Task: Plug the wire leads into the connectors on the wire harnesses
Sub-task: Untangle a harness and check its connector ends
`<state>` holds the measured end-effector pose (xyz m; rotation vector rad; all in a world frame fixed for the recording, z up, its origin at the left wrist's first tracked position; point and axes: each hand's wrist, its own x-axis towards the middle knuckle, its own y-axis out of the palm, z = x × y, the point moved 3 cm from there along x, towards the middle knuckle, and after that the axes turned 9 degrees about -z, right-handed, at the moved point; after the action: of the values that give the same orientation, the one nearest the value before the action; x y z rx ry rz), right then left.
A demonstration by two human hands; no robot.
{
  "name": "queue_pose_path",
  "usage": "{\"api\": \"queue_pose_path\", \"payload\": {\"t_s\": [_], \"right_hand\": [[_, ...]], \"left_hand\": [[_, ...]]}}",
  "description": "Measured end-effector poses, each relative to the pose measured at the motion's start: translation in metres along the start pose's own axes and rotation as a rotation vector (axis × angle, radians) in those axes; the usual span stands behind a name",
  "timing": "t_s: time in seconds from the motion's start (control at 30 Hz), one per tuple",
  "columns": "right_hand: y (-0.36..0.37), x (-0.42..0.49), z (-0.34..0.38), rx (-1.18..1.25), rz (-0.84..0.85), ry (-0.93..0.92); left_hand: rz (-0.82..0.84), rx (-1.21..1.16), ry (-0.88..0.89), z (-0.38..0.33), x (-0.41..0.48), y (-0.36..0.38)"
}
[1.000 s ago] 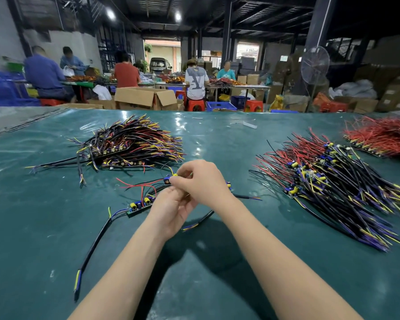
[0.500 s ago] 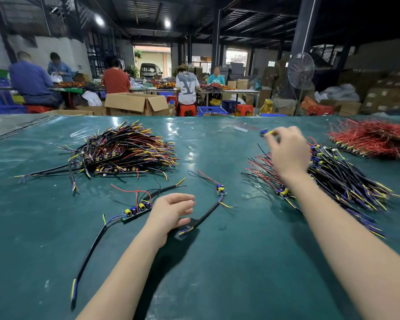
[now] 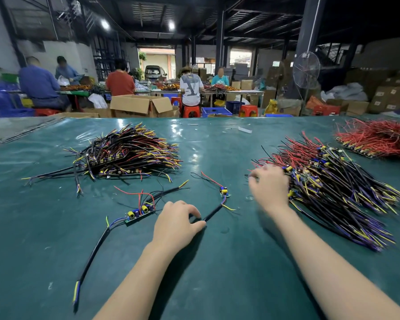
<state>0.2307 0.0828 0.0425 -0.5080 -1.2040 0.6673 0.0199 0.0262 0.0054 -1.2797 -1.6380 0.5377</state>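
Head view: right hand (image 3: 269, 188) blurred at the near edge of the wire pile (image 3: 333, 188), grip unreadable. Left hand (image 3: 176, 225) pinches the near end of a black cable (image 3: 214, 211) on the table (image 3: 240, 262). The cable runs diagonally up-right to a small board (image 3: 224, 192).

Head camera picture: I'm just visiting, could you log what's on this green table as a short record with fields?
Surface: green table mat
Left hand: pinches the near end of a black cable leading to a small board
Right hand: blurred, at the near edge of the right pile; grip unclear
Loose board: left of the left hand, red and black wires attached
Left pile: black, yellow and red leads
Far right pile: mostly red wires
Background: people seated at other tables
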Motion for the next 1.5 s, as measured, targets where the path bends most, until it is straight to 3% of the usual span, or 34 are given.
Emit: {"api": "queue_pose_path", "payload": {"t_s": [0.13,0.23,0.43,0.53,0.6,0.67,0.77,0.9,1.13,1.33,1.5], "right_hand": [[0.041,-0.026,0.040,0.040,0.304,0.096],[0.051,-0.032,0.041,0.060,0.335,0.155],[0.037,-0.028,0.025,0.821,0.330,0.496],[0.029,-0.029,0.031,1.205,0.401,0.659],[0.024,-0.033,0.042,1.289,0.493,0.645],[0.022,-0.043,0.059,1.353,0.601,0.608],[0.021,-0.059,0.084,1.352,0.732,0.545],[0.018,-0.060,0.088,1.327,0.726,0.542],[0.017,-0.057,0.080,1.329,0.753,0.608],[0.015,-0.061,0.087,1.377,0.842,0.443],[0.017,-0.063,0.093,1.263,0.732,0.388]], "left_hand": [[-0.028,0.036,0.106,0.005,-0.001,-0.007],[-0.054,-0.036,0.104,0.007,-0.001,-0.010],[-0.012,-0.053,0.046,0.006,-0.001,-0.010],[0.104,-0.442,-0.146,0.004,0.001,-0.013],[0.178,-0.807,-0.353,0.004,0.002,-0.016],[0.197,-0.971,-0.465,0.005,0.001,-0.016],[0.141,-0.921,-0.424,0.005,0.000,-0.011],[0.032,-0.999,-0.476,0.008,0.000,-0.009],[0.106,-0.941,-0.464,0.016,0.003,-0.009],[0.096,-1.106,-0.504,0.012,0.002,-0.007],[0.034,-1.026,-0.528,0.016,0.001,-0.007]]}}
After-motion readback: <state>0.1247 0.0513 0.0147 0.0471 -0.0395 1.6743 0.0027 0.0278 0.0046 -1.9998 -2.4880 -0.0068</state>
